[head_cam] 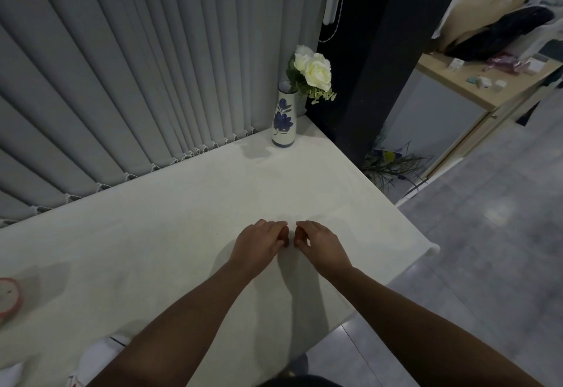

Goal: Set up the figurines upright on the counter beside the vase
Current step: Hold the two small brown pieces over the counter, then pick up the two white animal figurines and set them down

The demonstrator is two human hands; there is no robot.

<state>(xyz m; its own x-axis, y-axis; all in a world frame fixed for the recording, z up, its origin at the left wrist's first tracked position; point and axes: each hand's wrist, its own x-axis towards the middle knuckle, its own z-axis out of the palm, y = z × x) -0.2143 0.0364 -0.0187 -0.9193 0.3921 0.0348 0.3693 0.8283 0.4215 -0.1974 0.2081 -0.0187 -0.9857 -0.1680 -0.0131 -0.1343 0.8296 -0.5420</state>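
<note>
A white vase (284, 120) with blue flowers painted on it stands upright at the counter's far right corner and holds white roses (316, 71). My left hand (259, 243) and my right hand (318, 245) rest side by side on the white counter (182, 219), well in front of the vase. Their fingers are curled in, the fingertips almost touch each other, and nothing shows in either hand. Two white shapes, possibly figurines, lie at the near left: one (97, 359) beside my left forearm, one (10, 374) at the frame's corner.
A round red-rimmed object (9, 296) sits at the counter's left edge. Grey vertical blinds (122, 66) hang along the back. The counter's right edge (396, 203) drops to a grey floor. A dark pillar (365, 51) and a plant (393, 164) stand beyond the corner.
</note>
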